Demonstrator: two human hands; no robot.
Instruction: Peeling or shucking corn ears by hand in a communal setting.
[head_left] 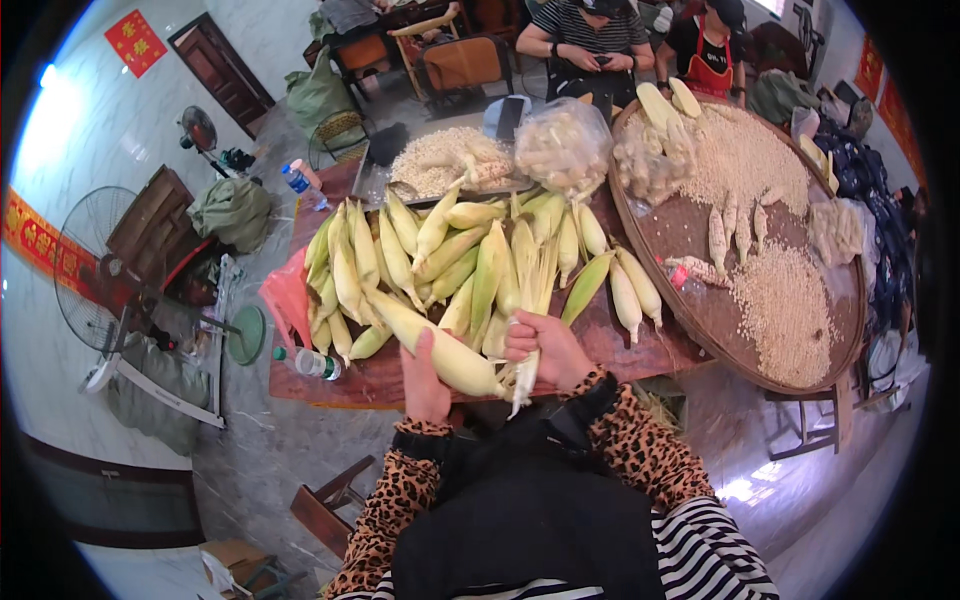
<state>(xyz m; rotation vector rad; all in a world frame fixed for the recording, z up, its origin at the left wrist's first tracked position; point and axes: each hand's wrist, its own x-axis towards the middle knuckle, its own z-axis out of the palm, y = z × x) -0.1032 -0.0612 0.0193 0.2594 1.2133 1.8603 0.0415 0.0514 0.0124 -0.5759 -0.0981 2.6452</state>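
- Corn ear (pixel 455 350) held off the front of the desk (pixel 610 362), slanting from upper left to lower right, stalk end nearest me.
- My left fingers (pixel 423 358): grasping the ear from its near side, about the middle of its length; thumb laid over the upper face, the others partly hidden by the ear.
- My right fingers (pixel 521 341): clenched on a pale husk strip (pixel 526 376), just right of the ear's stalk end. The strip hangs below the fist. Contact between this fist and the ear itself: cannot tell.
- Ear position relative to grip: tip end beyond my left fingers, reaching over the pile; stalk end between my two hands.
- Pile of unhusked corn (pixel 450 255): on the desk, directly beyond both hands.
- Left of pile: pink plastic bag (pixel 289 300); nearer me, a clear bottle (pixel 318 364) with a green cap.
- Beyond pile: shallow tray (pixel 374 183) of loose kernels, a knotted clear bag (pixel 563 148) beside it.
- Right: large round woven basket (pixel 690 315), carrying kernels and stripped ears.
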